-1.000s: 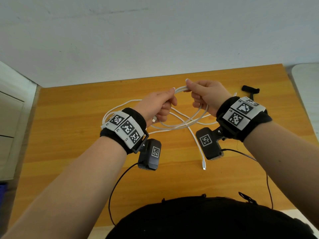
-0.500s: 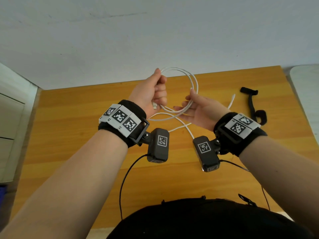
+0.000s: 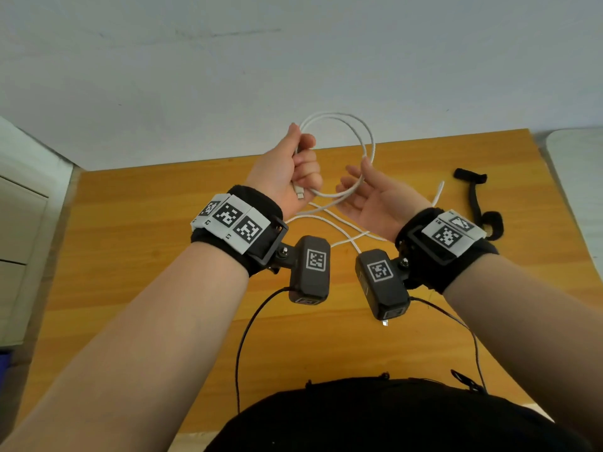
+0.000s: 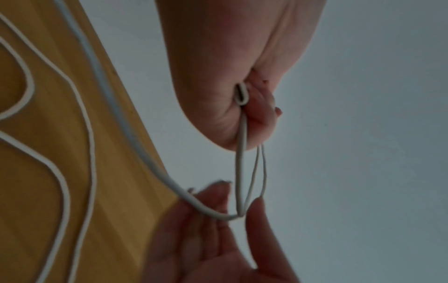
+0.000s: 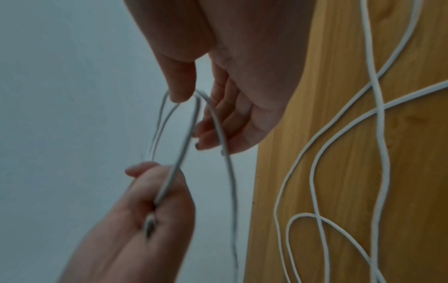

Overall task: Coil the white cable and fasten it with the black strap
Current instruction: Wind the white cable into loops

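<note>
My left hand (image 3: 293,168) is raised over the far edge of the table and grips a coil of the white cable (image 3: 373,143) in its fist. One plug (image 3: 299,193) sticks out below its fingers. About two loops arc up and right from that fist. My right hand (image 3: 368,197) is palm up beside it with relaxed fingers, and the loops run between its thumb and fingers (image 5: 218,124). The remaining cable (image 3: 326,220) trails loose on the table. The black strap (image 3: 470,175) lies flat at the right, untouched.
The wooden table (image 3: 130,256) ends at a pale wall behind. A white cabinet (image 3: 19,223) stands at the left, and a pale rounded surface (image 3: 577,164) is at the right. Black camera leads hang from both wrists toward my body.
Both hands rose from low over the table. The left hand lifted the gathered loops upright. The right hand let go of its pinch and turned palm up under the loop.
</note>
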`<act>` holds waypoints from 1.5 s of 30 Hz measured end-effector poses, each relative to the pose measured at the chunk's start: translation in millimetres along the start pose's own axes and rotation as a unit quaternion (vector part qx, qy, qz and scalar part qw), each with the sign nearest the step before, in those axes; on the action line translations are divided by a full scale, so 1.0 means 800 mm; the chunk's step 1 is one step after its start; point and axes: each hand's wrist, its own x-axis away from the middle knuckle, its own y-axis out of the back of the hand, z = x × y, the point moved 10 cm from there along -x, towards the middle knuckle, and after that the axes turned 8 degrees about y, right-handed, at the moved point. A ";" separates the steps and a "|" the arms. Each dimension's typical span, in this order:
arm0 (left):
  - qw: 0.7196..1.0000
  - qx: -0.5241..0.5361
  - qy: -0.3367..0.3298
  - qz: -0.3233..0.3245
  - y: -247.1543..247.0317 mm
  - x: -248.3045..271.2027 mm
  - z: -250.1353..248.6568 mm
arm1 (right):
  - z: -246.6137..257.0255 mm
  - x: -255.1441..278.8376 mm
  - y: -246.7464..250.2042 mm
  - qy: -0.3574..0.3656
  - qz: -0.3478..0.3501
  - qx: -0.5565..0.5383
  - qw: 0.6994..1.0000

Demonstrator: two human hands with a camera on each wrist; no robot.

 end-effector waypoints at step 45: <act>0.690 -0.667 -0.267 -0.083 -0.025 0.009 -0.003 | -0.001 0.023 -0.028 0.079 0.092 0.530 0.839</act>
